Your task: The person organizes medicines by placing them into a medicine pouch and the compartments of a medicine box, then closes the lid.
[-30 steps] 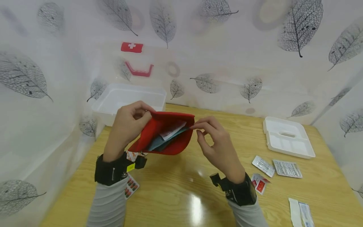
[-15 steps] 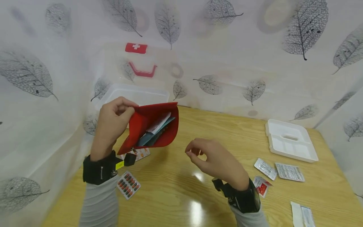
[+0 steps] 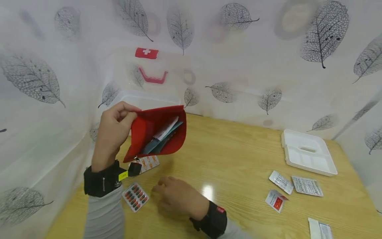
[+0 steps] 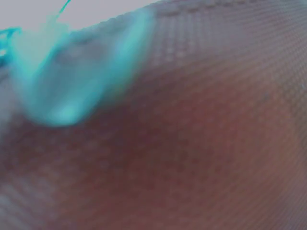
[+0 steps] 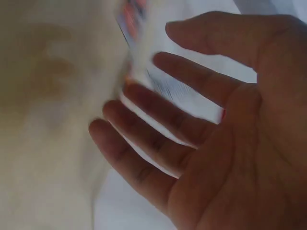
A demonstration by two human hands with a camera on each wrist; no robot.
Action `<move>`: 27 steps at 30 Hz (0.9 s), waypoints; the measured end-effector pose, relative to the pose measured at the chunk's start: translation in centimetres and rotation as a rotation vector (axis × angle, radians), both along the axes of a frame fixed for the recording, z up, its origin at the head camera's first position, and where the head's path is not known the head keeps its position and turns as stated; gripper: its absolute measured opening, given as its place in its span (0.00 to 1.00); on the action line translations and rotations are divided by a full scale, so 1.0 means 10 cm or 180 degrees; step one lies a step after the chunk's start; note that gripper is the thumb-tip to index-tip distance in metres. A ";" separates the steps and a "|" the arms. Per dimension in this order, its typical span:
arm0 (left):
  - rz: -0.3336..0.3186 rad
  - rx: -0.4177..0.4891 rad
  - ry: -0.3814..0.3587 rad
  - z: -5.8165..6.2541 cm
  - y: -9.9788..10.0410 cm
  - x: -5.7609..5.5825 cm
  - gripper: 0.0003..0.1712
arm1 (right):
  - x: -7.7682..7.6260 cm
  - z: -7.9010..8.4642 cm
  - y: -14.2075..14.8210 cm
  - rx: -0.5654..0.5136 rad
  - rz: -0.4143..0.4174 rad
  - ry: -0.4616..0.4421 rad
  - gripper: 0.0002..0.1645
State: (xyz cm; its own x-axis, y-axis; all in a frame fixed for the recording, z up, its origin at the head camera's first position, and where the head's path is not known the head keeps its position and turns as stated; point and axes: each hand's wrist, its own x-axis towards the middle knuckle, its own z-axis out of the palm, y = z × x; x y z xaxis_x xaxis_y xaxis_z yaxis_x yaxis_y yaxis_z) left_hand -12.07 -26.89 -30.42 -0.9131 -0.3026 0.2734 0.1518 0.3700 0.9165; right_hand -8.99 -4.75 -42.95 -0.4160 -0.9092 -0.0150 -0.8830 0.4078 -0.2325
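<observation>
My left hand [image 3: 111,127] pinches the left end of a red zip pouch [image 3: 178,141], which gapes upward above the table. Inside the pouch lie a white packet [image 3: 167,128] and blue-green packets [image 3: 152,145]. In the left wrist view, blurred woven fabric [image 4: 192,143] fills nearly everything. My right hand [image 3: 182,196] is low over the table, just right of a blister pack of red-and-dark capsules [image 3: 135,197], apart from it. The right wrist view shows its fingers [image 5: 144,148] spread, holding nothing. Partly hidden below the pouch is an orange blister pack [image 3: 150,162].
Behind the left hand stands a translucent white box [image 3: 149,96] with a red handle [image 3: 153,79] on its raised lid. A white tray [image 3: 310,159] sits far right. Nearer are silver blister packs [image 3: 307,186], a red-and-white packet [image 3: 276,200] and a narrow packet [image 3: 320,229].
My right hand has let go of the pouch's right end and moved down and left toward the capsule blister pack. My left hand has shifted left with the pouch.
</observation>
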 end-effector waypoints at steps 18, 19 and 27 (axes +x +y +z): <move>-0.0182 -0.0077 -0.0023 -0.01 0.04 0.01 0.11 | 0.48 -0.34 -0.47 0.0315 -0.0184 0.0419 0.34; -0.0194 -0.0068 -0.0023 -0.01 0.04 0.01 0.11 | 0.48 -0.33 -0.47 0.0291 -0.0186 0.0387 0.31; -0.0238 -0.0077 -0.0025 -0.02 0.04 -0.01 0.12 | 0.40 -0.29 -0.48 0.0236 -0.0123 0.0219 0.18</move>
State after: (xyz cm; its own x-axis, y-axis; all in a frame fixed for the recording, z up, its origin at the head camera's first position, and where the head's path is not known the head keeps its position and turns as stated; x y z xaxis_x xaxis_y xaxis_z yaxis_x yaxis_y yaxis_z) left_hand -12.12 -26.47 -30.67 -0.9350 -0.2269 0.2725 0.1727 0.3798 0.9088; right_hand -4.97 -9.52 -45.86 -0.4531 -0.8900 -0.0520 -0.8791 0.4557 -0.1398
